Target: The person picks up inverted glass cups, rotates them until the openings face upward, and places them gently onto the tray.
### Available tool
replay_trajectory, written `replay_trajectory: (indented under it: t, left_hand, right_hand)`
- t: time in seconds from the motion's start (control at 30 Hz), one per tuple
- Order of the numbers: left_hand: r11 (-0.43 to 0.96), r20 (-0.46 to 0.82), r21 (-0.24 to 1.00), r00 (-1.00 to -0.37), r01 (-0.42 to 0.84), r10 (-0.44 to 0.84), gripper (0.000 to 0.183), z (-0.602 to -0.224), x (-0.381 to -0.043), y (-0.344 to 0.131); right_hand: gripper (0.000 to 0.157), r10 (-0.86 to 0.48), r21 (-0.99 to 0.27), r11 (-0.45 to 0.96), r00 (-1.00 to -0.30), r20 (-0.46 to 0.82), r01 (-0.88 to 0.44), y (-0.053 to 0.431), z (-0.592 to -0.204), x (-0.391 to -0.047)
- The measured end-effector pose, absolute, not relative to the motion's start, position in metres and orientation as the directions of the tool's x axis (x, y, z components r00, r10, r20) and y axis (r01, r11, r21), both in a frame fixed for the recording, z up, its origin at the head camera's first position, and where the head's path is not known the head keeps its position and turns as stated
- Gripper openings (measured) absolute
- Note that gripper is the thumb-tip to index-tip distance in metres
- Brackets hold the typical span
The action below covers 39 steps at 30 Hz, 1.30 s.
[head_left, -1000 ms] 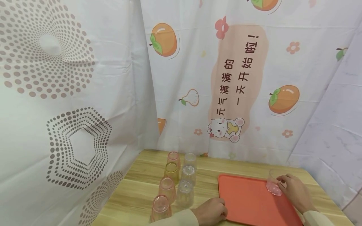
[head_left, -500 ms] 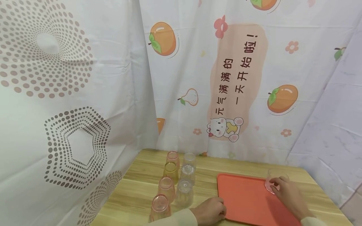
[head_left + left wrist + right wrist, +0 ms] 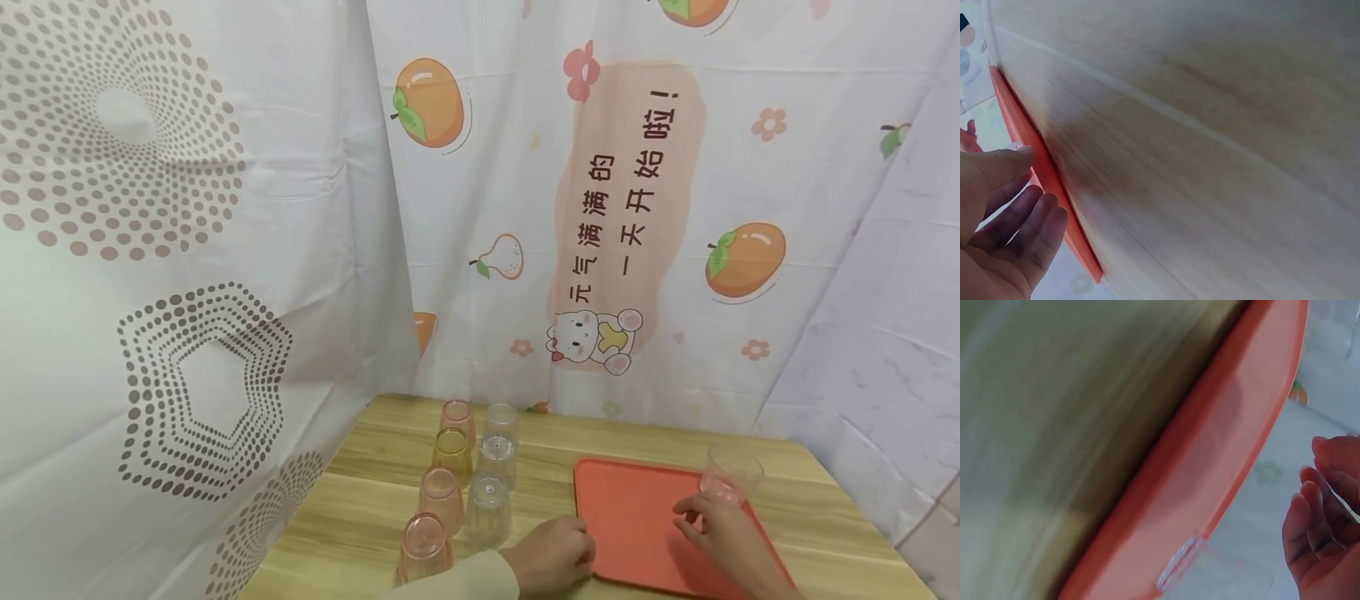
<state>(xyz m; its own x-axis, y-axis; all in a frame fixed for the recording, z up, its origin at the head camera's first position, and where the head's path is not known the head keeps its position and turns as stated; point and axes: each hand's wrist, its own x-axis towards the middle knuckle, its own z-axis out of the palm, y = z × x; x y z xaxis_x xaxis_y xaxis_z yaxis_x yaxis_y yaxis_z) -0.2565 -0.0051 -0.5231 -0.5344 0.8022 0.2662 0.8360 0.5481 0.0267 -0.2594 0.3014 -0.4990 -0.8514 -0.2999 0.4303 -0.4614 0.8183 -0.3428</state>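
Note:
My left hand (image 3: 551, 554) holds the near left edge of an orange-red tray (image 3: 637, 517), its thumb and curled fingers right at the rim in the left wrist view. A clear pinkish tumbler (image 3: 731, 473) stands upright at the tray's far right corner, mouth up. Over the tray's right side, apart from that tumbler, is my right hand (image 3: 727, 533), fingers loosely bent with nothing between them. The right wrist view shows this hand's fingers (image 3: 1313, 519) in the air, with the tumbler (image 3: 1182, 565) partly seen on the tray's edge.
Left of the tray, two rows of upside-down tumblers stand on the wooden table (image 3: 330, 542): pink ones (image 3: 441, 500), a yellow one (image 3: 452, 458) and clear ones (image 3: 489, 512). Printed curtains (image 3: 480, 333) hang behind and beside the table.
My right hand has let go of the pinkish tumbler and drawn back left and toward me. The tumbler stays at the tray's far right corner. My left hand has stayed at the tray edge.

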Motion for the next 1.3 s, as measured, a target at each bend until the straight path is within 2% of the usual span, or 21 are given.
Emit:
replay_trajectory:
  t: [0.1, 0.2, 0.43, 0.6, 0.7, 0.83, 0.97, 1.1, 1.3]
  left_hand:
    - [0.564, 0.254, 0.033, -0.552, 0.825, 0.794, 0.008, -0.523, -0.257, -0.008]
    - [0.563, 0.254, 0.03, -0.551, 0.826, 0.795, 0.007, -0.522, -0.258, -0.011]
    - [0.563, 0.285, 0.007, -0.541, 0.827, 0.791, 0.006, -0.516, -0.255, -0.02]
    - [0.581, 0.281, 0.03, -0.564, 0.814, 0.776, 0.004, -0.518, -0.258, -0.024]
    - [0.595, 0.259, 0.035, -0.583, 0.803, 0.77, 0.001, -0.515, -0.257, -0.026]
    - [0.612, 0.239, 0.024, -0.599, 0.79, 0.764, 0.006, -0.508, -0.253, -0.029]
    - [0.619, 0.24, 0.021, -0.605, 0.785, 0.759, 0.007, -0.509, -0.253, -0.033]
    - [0.621, 0.239, 0.037, -0.61, 0.783, 0.755, 0.008, -0.507, -0.252, -0.035]
    - [0.599, 0.247, 0.047, -0.59, 0.8, 0.769, 0.007, -0.502, -0.248, -0.039]
  right_hand:
    - [0.011, -0.321, -0.377, 0.82, -0.891, 0.322, -0.431, 0.291, -0.498, -0.254]
    - [0.012, -0.353, -0.362, 0.817, -0.885, 0.303, -0.449, 0.282, -0.502, -0.249]
    - [0.01, -0.496, -0.336, 0.728, -0.798, 0.342, -0.597, 0.265, -0.516, -0.237]
    - [0.012, -0.534, -0.42, 0.694, -0.809, 0.244, -0.585, 0.251, -0.516, -0.231]
    - [0.012, -0.568, -0.469, 0.657, -0.796, 0.207, -0.591, 0.246, -0.519, -0.231]
    - [0.012, -0.616, -0.501, 0.599, -0.759, 0.212, -0.625, 0.241, -0.525, -0.23]
    - [0.012, -0.63, -0.504, 0.576, -0.742, 0.228, -0.643, 0.237, -0.527, -0.227]
    - [0.008, -0.612, -0.524, 0.588, -0.763, 0.21, -0.616, 0.235, -0.528, -0.226]
    - [0.006, -0.609, -0.462, 0.622, -0.761, 0.223, -0.632, 0.23, -0.53, -0.227]
